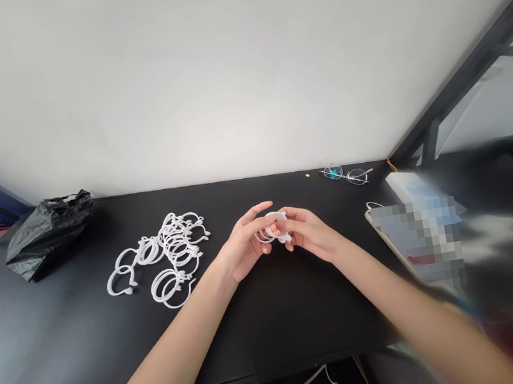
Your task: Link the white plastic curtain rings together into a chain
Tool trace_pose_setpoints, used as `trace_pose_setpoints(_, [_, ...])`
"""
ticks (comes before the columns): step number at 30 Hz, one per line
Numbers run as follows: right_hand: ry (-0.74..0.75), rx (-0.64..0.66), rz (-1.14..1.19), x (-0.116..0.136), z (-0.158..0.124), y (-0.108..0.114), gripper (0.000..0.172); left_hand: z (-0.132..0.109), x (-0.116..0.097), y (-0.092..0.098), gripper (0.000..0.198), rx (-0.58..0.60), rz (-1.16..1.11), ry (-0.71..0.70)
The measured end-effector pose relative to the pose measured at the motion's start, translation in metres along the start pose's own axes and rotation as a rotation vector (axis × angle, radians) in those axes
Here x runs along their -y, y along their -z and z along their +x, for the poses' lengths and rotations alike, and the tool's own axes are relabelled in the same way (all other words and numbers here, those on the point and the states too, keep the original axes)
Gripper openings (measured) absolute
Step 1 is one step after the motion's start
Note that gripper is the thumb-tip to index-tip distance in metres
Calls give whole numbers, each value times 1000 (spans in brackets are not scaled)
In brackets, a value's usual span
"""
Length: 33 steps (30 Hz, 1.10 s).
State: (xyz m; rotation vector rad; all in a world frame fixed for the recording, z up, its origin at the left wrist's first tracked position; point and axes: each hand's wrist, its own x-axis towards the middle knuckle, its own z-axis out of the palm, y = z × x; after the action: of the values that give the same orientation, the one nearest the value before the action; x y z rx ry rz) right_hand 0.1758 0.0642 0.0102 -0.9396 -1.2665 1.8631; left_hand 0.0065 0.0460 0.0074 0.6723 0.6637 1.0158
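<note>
Both grips pinch one bunch of white rings (pixel 272 227) over the black surface (pixel 43 355): left hand (pixel 245 249), right hand (pixel 313 235). The ring pile (pixel 169 252) lies near the left hand. The device (pixel 419 237) face is blurred, unreadable.

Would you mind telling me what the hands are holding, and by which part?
A few white plastic rings, pinched at their rims between the fingertips of the left hand and right hand, one from each side.

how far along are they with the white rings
Early, it seems. Done: a few white rings are bunched into a small cluster. In hand: the left hand and right hand hold that cluster between them. Left: a larger loose pile of rings lies on the table beside the left hand.
</note>
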Motion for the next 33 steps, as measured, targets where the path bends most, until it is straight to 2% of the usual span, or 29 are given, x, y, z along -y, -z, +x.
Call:
trace_pose_setpoints(5, [9, -13, -11, 1, -2, -3, 29, 0, 0, 1, 38, 117, 13, 12])
trace_pose_setpoints(10, [48, -1, -86, 4, -5, -6, 31, 0, 0, 3, 35, 151, 37, 5])
trace_pose_setpoints(13, [72, -3, -118, 5, -6, -6, 29, 0, -1, 4, 34, 190, 44, 8])
trace_pose_setpoints(18, [109, -88, -188, 0, -3, -2, 21, -1, -2, 3, 31, 264, -28, 38])
trace_pose_setpoints(22, [96, -87, -208, -3, 0, 1, 20, -1, -2, 1, 28, 266, -3, 28])
trace_pose_setpoints(29, [105, -57, -259, -2, 0, 0, 33, -1, -1, 2, 29, 235, 47, 20])
trace_pose_setpoints(33, [210, -95, -341, -7, 1, 2, 27, 0, 1, 3, 28, 232, 55, 11])
